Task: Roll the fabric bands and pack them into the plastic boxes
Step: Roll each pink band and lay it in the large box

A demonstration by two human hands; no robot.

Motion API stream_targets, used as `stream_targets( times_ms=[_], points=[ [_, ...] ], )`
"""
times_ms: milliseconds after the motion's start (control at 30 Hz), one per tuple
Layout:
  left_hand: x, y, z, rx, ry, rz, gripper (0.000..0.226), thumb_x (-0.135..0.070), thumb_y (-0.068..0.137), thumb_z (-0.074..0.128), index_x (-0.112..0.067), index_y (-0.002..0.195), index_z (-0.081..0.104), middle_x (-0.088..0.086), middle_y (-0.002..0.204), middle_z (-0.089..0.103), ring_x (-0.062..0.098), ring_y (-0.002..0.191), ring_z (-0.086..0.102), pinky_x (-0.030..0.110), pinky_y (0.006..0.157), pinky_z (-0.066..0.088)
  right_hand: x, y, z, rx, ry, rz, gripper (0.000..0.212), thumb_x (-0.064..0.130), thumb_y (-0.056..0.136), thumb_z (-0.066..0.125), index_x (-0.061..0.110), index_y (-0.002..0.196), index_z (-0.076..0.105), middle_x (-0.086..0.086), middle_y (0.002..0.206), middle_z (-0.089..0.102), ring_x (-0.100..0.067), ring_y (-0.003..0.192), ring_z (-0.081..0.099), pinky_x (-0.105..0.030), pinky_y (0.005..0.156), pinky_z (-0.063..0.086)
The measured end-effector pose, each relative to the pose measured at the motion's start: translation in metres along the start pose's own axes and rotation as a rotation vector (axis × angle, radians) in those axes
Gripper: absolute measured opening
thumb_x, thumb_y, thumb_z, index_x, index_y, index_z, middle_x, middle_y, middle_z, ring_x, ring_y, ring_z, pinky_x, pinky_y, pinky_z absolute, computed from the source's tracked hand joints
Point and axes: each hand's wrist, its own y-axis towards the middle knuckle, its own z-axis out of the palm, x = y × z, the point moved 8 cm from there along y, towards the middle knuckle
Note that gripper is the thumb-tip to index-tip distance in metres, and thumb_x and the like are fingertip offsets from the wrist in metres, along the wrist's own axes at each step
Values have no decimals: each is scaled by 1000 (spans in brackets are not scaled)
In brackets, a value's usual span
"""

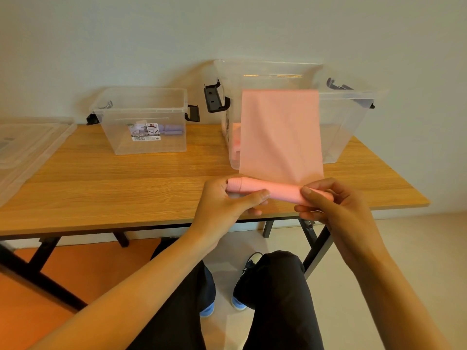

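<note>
Forearms (151, 286) end in left hand (222, 202) and right hand (337, 207), each gripping one end of pink fabric band (281, 137), rolled between them. Unrolled tail rises toward 12 o'clock, fronting large plastic box (353, 114).

Label (145, 132) on left box (121, 145) too blurred to read

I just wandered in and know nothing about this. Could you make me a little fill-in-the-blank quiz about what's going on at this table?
1. The left hand and right hand both grip a half-rolled band coloured ____.
2. The purple rolls lie in the clear box standing to the band's ____.
3. The latches on the boxes are coloured ____.

Missing words: pink; left; black.
</note>
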Motion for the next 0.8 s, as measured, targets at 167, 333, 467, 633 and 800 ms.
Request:
stream_targets(
  times_ms=[167,333,467,633,800],
  points=[
    [-1,4,-5,-59,-16,16,26,-1,81,78,0,106,71,9,95,77,25,85,76,25,60,59,-1,1,2,-21,-46,-6,14,17,90,69,5,97,67,-15,89,75,-30,70,76,-28,62,62],
    [-3,4,-8,-27,-11,23,26,2,80,78,3,104,69,13,95,76,27,88,76,27,63,60,4,-3,10,64,-88,-38,30,16,78,77,5,105,68,-10,95,76,-29,78,76,-28,66,61],
    [0,6,-7,33,-28,-7,27,1,81,77,5,106,69,15,99,75,29,93,75,28,64,60,3,-2,8,53,-18,-13,21,18,80,73,4,94,68,-12,83,74,-27,67,73,-26,62,61],
    [0,6,-7,20,-15,-19,31,-3,81,78,3,110,69,11,99,76,25,88,75,25,62,59,0,-1,7,46,-38,16,18,21,92,65,4,96,66,-17,77,73,-26,61,71,-29,58,61],
    [0,5,-8,-12,-18,2,25,-1,79,79,0,102,71,11,92,77,25,80,75,25,62,59,3,-2,10,95,-108,-15,32,15,76,78,7,107,72,-8,98,76,-29,78,76,-31,65,63]
  ],
)
